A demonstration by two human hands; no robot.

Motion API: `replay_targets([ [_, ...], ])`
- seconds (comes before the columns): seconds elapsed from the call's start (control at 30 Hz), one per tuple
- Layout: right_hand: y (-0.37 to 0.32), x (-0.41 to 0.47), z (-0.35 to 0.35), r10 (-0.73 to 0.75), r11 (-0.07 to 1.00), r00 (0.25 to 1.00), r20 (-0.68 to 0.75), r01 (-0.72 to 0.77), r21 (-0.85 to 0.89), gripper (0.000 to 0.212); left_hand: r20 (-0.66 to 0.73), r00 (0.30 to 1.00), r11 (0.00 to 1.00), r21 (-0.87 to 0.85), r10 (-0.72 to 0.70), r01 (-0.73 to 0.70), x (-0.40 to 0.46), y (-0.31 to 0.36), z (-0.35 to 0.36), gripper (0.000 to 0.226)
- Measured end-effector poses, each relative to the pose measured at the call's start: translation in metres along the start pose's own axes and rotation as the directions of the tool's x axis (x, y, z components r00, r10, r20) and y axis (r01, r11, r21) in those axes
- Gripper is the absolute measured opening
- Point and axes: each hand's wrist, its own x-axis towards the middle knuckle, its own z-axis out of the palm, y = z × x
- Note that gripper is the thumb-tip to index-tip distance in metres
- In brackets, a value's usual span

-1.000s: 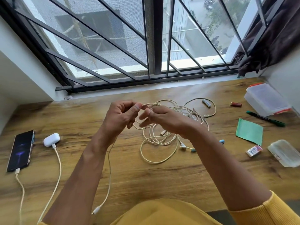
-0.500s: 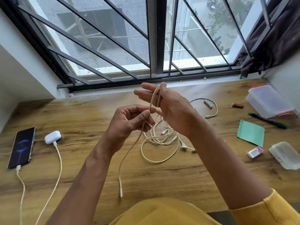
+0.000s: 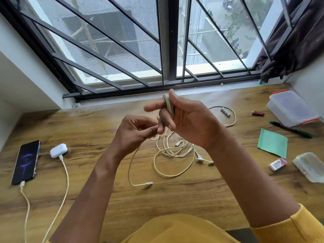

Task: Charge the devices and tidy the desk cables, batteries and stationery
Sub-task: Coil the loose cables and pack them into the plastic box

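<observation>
A cream cable (image 3: 168,106) is lying wound around the right hand's fingers (image 3: 188,120), its free end (image 3: 148,183) trailing onto the wooden desk (image 3: 105,193).

The right hand (image 3: 191,120) is up over the desk (image 3: 105,199) with a cream cable (image 3: 169,106) looped round its fingers. The left hand (image 3: 135,134) is just beside it and pinches the same cable, which hangs down to the desk. Under the hands lies a pile of cables (image 3: 175,155). Far to the left hand's side sit a phone (image 3: 26,162) and a white earbud case (image 3: 58,150), both plugged in.
</observation>
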Motion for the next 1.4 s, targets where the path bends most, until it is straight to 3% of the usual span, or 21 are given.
replay_targets([
  [0.07, -0.003, -0.003, 0.001, 0.050, 0.998, 0.998, 0.045, -0.048, -0.044, 0.064, -0.030, 0.999, 0.993, 0.117, -0.026, 0.029, 0.001, 0.000, -0.011, 0.037],
  [0.13, -0.004, -0.004, 0.000, 0.104, 0.991, 0.987, 0.123, -0.093, -0.092, 0.063, -0.055, 0.998, 0.974, 0.226, -0.019, 0.031, 0.003, -0.001, -0.022, 0.033],
  [0.2, -0.005, -0.005, 0.000, 0.164, 0.976, 0.965, 0.205, -0.128, -0.177, 0.062, -0.058, 0.997, 0.972, 0.226, -0.046, 0.058, 0.004, 0.001, -0.030, 0.024],
  [0.3, -0.005, -0.010, 0.001, 0.273, 0.920, 0.927, 0.256, -0.174, -0.352, 0.061, -0.012, 0.997, 0.979, 0.193, -0.072, 0.073, 0.003, 0.008, -0.037, 0.038],
  [0.43, 0.005, -0.012, 0.001, 0.398, 0.749, 0.910, 0.117, -0.250, -0.613, 0.056, 0.010, 0.996, 0.971, 0.224, -0.087, 0.083, 0.003, 0.016, -0.040, 0.027],
  [0.57, 0.017, -0.008, 0.003, 0.443, 0.652, 0.892, -0.086, -0.387, -0.652, 0.054, -0.006, 0.996, 0.966, 0.245, -0.086, 0.085, 0.003, 0.017, -0.036, 0.026],
  [0.73, 0.024, -0.004, 0.002, 0.321, 0.685, 0.896, -0.306, -0.443, -0.579, 0.050, -0.025, 0.999, 0.986, 0.158, -0.047, 0.050, 0.002, 0.017, -0.026, 0.022],
  [0.87, 0.029, 0.002, -0.002, 0.113, 0.850, 0.913, -0.391, -0.293, -0.439, 0.045, -0.051, 0.998, 0.999, 0.026, -0.043, 0.044, 0.000, 0.017, -0.015, 0.022],
  [0.97, 0.031, 0.006, -0.007, 0.025, 0.907, 0.895, -0.446, -0.207, -0.365, 0.047, -0.043, 0.998, 0.998, -0.046, -0.048, 0.046, -0.001, 0.016, -0.004, 0.023],
  [1.13, 0.028, 0.007, -0.003, -0.030, 0.990, 0.937, -0.349, -0.020, -0.138, 0.057, 0.045, 0.996, 0.996, -0.042, -0.077, 0.079, -0.004, 0.011, 0.005, 0.022],
  [1.27, 0.016, 0.007, 0.001, -0.052, 0.998, 0.964, -0.260, 0.056, 0.011, 0.065, 0.114, 0.988, 0.993, -0.035, -0.105, 0.110, -0.006, 0.005, 0.010, 0.024],
  [1.4, 0.012, 0.006, -0.003, -0.100, 0.992, 0.984, -0.151, 0.110, 0.058, 0.067, 0.116, 0.986, 0.993, 0.023, -0.118, 0.116, -0.005, -0.001, 0.006, 0.024],
])
